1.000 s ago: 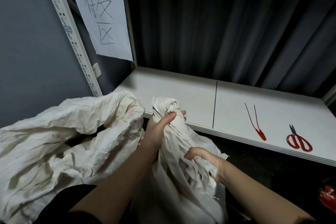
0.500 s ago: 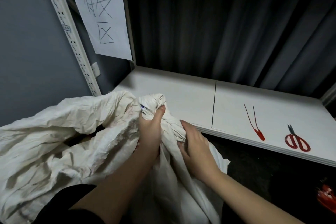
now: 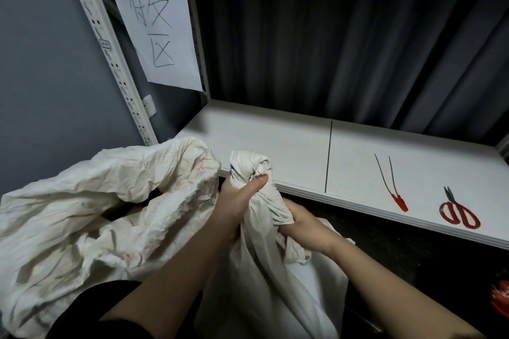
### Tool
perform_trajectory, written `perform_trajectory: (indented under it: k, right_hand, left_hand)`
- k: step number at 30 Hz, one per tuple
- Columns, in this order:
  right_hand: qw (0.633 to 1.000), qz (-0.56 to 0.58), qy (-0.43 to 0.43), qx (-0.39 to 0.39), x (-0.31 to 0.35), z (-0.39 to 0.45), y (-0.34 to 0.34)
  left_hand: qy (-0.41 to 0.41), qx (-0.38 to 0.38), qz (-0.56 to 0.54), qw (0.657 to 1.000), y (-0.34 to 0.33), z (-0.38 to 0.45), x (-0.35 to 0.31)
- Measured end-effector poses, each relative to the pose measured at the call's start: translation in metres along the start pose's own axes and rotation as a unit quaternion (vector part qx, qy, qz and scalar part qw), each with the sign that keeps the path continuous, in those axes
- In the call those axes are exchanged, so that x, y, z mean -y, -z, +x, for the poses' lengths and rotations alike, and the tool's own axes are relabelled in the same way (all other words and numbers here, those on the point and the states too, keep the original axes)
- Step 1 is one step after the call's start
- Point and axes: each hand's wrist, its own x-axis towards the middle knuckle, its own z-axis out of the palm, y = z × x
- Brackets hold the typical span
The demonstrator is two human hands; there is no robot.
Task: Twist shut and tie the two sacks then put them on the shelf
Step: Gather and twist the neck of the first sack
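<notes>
We see the left hand [image 3: 237, 201] gripping the twisted neck of the right-hand sack [image 3: 261, 270], thumb pressed under its bunched top; the right hand [image 3: 303, 224] clutches the cloth just below. The second sack [image 3: 96, 215] slumps open at left — both sit before the shelf [image 3: 275, 146], where red ties [image 3: 391, 181] and scissors [image 3: 458, 210] lie.

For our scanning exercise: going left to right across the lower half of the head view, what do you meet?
Open sack → left hand gripping the twisted sack → right hand gripping it lower → red tie on the shelf → red scissors.
</notes>
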Motion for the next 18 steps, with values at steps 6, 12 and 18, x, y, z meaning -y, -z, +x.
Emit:
perform_trajectory:
  k: [6, 12, 18]
  right_hand:
    - [0.984, 0.178, -0.004, -0.003, 0.003, -0.007, -0.011]
    - [0.998, 0.008, 0.028, -0.053, 0.010, 0.000, -0.023]
    - [0.987, 0.057, 0.070, -0.132, 0.011, 0.009, -0.035]
  left_hand:
    - [-0.022, -0.055, 0.012, 0.998, 0.000, 0.007, -0.001]
    - [0.013, -0.035, -0.023, 0.999, -0.015, -0.002, -0.004]
    - [0.050, 0.063, -0.007, 0.997, -0.014, -0.005, -0.003]
